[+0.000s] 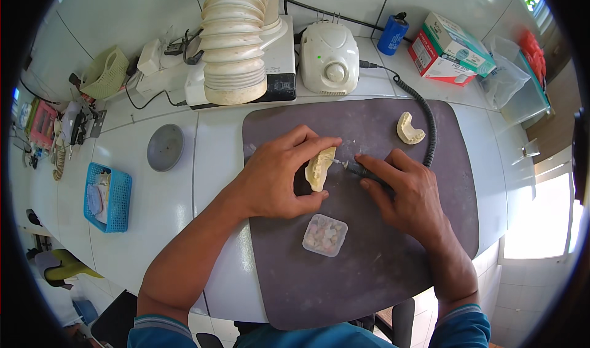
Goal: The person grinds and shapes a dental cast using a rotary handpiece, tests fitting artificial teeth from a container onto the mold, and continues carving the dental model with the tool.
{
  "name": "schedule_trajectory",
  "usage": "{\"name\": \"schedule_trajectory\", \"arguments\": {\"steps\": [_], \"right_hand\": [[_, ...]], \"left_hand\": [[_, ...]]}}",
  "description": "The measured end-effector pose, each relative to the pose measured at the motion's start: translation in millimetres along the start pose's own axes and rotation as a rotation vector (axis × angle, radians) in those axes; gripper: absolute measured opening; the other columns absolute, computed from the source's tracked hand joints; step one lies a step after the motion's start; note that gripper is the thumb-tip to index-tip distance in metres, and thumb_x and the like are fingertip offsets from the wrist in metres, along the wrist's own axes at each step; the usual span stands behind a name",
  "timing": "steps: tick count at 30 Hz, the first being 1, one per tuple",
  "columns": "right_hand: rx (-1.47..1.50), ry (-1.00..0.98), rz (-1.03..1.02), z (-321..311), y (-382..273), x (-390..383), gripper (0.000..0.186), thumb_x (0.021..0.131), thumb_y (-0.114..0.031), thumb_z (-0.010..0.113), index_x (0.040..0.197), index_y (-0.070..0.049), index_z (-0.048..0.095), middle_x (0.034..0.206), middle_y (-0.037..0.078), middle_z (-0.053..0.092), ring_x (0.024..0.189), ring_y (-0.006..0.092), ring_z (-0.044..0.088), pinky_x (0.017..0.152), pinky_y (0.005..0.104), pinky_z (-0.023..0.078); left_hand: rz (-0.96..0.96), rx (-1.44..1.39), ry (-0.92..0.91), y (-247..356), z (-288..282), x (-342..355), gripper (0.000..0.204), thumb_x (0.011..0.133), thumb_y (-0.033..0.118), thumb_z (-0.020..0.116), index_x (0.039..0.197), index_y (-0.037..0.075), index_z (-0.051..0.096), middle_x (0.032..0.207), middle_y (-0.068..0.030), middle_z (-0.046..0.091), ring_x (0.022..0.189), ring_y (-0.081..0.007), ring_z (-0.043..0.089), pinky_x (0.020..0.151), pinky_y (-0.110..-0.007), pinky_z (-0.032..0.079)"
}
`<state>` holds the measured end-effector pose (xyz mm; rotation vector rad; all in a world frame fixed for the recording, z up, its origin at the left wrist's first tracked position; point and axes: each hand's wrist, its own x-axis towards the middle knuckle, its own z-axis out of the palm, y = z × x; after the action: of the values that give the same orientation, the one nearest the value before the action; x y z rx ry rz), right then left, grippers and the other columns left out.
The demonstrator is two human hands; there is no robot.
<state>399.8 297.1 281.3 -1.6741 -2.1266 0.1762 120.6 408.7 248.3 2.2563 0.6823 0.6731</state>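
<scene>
- Left hand [276, 179] closed around a pale yellow dental cast [320, 168], fingers over the top, thumb underneath; cast held on edge just above the dark mat [369, 274], near its centre
- Right hand [409, 191] gripping a slim black handpiece [364, 171] pen-style; its tip touches the right side of the cast
- Coiled black cord [427, 126] runs from the handpiece far across the mat to a white motor unit [329, 58]
- Second pale cast [409, 128] lies on the mat, far right, well apart from both hands
- Small clear box [325, 235] of pinkish bits sits near, just below the hands
- White ribbed hose [236, 40] stands far left of the motor unit
- Blue basket [109, 197] and grey round dish [165, 147] on the white counter, left of the mat
</scene>
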Motion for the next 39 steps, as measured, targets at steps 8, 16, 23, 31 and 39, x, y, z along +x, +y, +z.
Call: {"name": "schedule_trajectory", "arguments": {"steps": [8, 16, 23, 31, 39], "right_hand": [[0.027, -0.010, 0.014, -1.8, 0.4, 0.2, 0.039, 0.103, -0.022, 0.091, 0.142, -0.019, 0.088, 0.094, 0.008, 0.066, 0.077, 0.0317, 0.072, 0.072, 0.0479, 0.057], [0.047, -0.009, 0.029, -1.7, 0.3, 0.3, 0.039, 0.103, -0.022, 0.090, 0.142, -0.019, 0.087, 0.094, 0.008, 0.065, 0.077, 0.0323, 0.072, 0.071, 0.0489, 0.056], [0.102, 0.020, 0.021, 0.3, 1.7, 1.8, 0.042, 0.103, -0.020, 0.090, 0.144, -0.019, 0.086, 0.095, 0.008, 0.067, 0.077, 0.0323, 0.072, 0.070, 0.0484, 0.056], [0.139, 0.037, 0.025, 1.3, 2.2, 2.3, 0.039, 0.103, -0.019, 0.089, 0.142, -0.018, 0.085, 0.095, 0.008, 0.068, 0.076, 0.0324, 0.073, 0.070, 0.0479, 0.057], [0.136, 0.007, 0.016, -1.5, 3.8, 3.0, 0.038, 0.103, -0.019, 0.088, 0.141, -0.018, 0.086, 0.095, 0.009, 0.069, 0.077, 0.0328, 0.073, 0.070, 0.0484, 0.057]], "left_hand": [[0.017, -0.008, -0.006, -1.4, -0.4, 0.4, 0.084, 0.082, 0.028, 0.096, 0.161, 0.012, 0.072, 0.130, -0.0131, 0.071, 0.115, -0.0364, 0.076, 0.097, -0.047, 0.063], [0.001, -0.023, -0.016, 0.2, -1.7, 0.4, 0.083, 0.082, 0.028, 0.096, 0.160, 0.011, 0.071, 0.133, -0.0150, 0.073, 0.118, -0.0389, 0.077, 0.102, -0.049, 0.063], [0.020, -0.125, 0.012, -0.9, -1.2, 2.1, 0.080, 0.083, 0.022, 0.095, 0.157, 0.008, 0.070, 0.130, -0.0161, 0.076, 0.113, -0.0368, 0.079, 0.100, -0.046, 0.064], [0.033, -0.179, 0.012, -2.7, -1.2, 2.0, 0.081, 0.083, 0.021, 0.094, 0.158, 0.005, 0.069, 0.131, -0.0185, 0.079, 0.110, -0.0354, 0.080, 0.099, -0.045, 0.065], [0.051, -0.179, 0.013, -3.9, -1.0, 2.1, 0.082, 0.082, 0.020, 0.094, 0.158, 0.004, 0.069, 0.131, -0.0193, 0.079, 0.112, -0.0369, 0.079, 0.101, -0.046, 0.064]]}}
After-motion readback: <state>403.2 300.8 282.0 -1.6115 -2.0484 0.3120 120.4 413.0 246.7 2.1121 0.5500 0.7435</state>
